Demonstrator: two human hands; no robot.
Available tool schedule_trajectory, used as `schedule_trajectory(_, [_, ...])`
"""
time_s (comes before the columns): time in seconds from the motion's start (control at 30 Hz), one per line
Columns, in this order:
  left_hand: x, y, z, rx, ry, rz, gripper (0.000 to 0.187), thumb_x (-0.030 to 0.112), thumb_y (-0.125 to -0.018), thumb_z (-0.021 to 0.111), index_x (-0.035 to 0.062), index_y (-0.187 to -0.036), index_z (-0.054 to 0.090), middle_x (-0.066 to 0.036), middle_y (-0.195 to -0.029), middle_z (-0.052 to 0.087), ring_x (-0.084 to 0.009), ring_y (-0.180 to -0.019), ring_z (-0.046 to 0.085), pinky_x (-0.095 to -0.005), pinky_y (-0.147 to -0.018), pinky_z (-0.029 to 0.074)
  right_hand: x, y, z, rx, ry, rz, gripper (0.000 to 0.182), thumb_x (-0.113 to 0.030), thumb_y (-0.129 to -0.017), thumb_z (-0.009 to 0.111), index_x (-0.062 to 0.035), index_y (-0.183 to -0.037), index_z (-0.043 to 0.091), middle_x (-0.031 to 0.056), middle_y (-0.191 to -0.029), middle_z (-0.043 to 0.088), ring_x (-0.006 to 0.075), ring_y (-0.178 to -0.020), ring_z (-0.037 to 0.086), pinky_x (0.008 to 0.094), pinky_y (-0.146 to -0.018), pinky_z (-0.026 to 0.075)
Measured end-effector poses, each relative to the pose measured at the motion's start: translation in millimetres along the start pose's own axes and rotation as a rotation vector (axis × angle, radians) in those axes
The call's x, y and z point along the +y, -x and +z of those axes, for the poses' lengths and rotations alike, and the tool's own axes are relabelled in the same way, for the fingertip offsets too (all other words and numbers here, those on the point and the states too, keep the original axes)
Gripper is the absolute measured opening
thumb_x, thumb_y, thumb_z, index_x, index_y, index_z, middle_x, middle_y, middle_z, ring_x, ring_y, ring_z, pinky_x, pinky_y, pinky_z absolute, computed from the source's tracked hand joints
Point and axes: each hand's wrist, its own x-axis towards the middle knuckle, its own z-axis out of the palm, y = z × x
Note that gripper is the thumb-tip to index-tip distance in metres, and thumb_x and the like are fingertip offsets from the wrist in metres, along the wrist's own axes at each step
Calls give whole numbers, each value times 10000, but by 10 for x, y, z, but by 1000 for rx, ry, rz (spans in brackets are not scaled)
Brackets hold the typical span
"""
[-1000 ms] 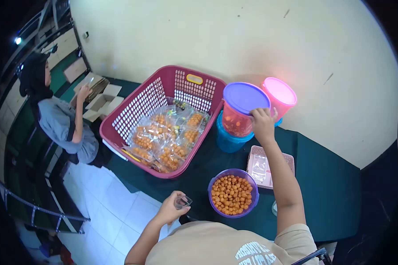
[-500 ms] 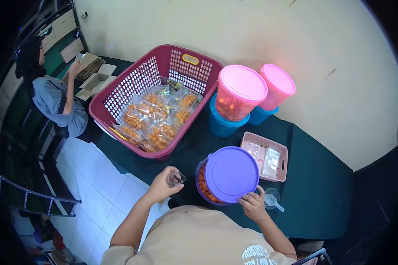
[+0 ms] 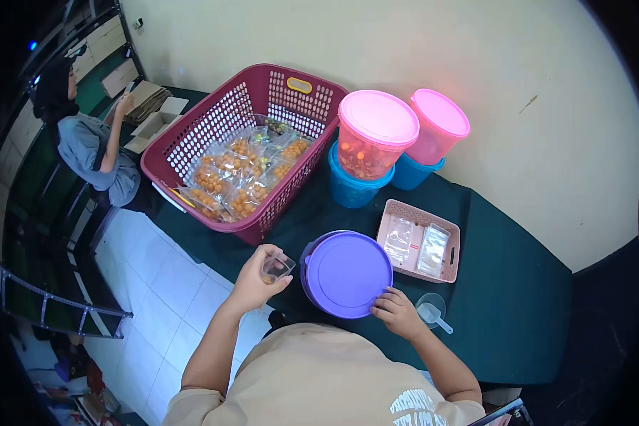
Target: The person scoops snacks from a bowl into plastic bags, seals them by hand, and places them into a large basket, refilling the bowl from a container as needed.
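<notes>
Pressing at the near rim: right hand (image 3: 397, 312) has fingertips curled on the edge of the round purple plastic lid (image 3: 348, 273), which sits flat over the purple bowl on the dark green tablecloth (image 3: 504, 298). To seat it well, I'd work pressure round the whole rim. Left hand (image 3: 257, 280) pinches a small clear plastic cup (image 3: 276, 268) just beside the lid; keep it level. Clear scoop (image 3: 433, 312) lies close by the right wrist.

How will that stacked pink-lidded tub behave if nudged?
The pink-lidded tub sits on a narrower blue tub, so it probably tips or slides easily. It looks well filled with snacks, likely fairly heavy. Its smooth plastic may be slippery.
</notes>
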Motion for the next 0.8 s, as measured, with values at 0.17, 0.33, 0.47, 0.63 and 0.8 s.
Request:
schedule_trajectory(0.17, [88,110,75,71,-129,143,523,80,-726,742,51,-1173,473,-88,-1164,438,-197,-1086,484,-350,-935,436,56,-60,69,23,2,-12,297,-53,-690,633,-116,-980,643,46,-1019,614,221,-1030,578,448,-1025,413])
schedule_trajectory(0.33, [187,130,103,111,-179,181,570,154,-692,750,47,-1191,496,-90,-1138,396,-218,-1081,439,-335,-941,425,63,-88,77,-32,-27,-25,287,-76,-715,663,-115,-998,636,51,-1039,609,223,-1047,571,459,-1034,397])
schedule_trajectory(0.47, [196,121,113,140,-163,211,562,111,-694,761,66,-1196,511,-94,-1151,407,-216,-1058,460,-327,-933,420,3,-109,69,-18,-63,24,244,-169,-766,706,-127,-995,634,49,-1038,610,220,-1044,572,465,-1034,392])
schedule_trajectory(0.63, [50,109,216,265,202,224,579,86,-713,740,59,-1227,477,-69,-1123,431,-180,-1058,484,-320,-955,400,18,-111,266,41,-5,56,245,-216,-765,722,-156,-986,637,41,-1028,613,221,-1033,578,470,-1032,391])
schedule_trajectory(0.8, [198,84,365,284,379,264,594,160,-785,716,73,-1269,384,-84,-1178,480,-211,-1135,524,-363,-985,426,36,-294,416,137,-10,153,257,-207,-758,728,-149,-991,636,43,-1051,606,227,-1061,570,480,-1038,380])
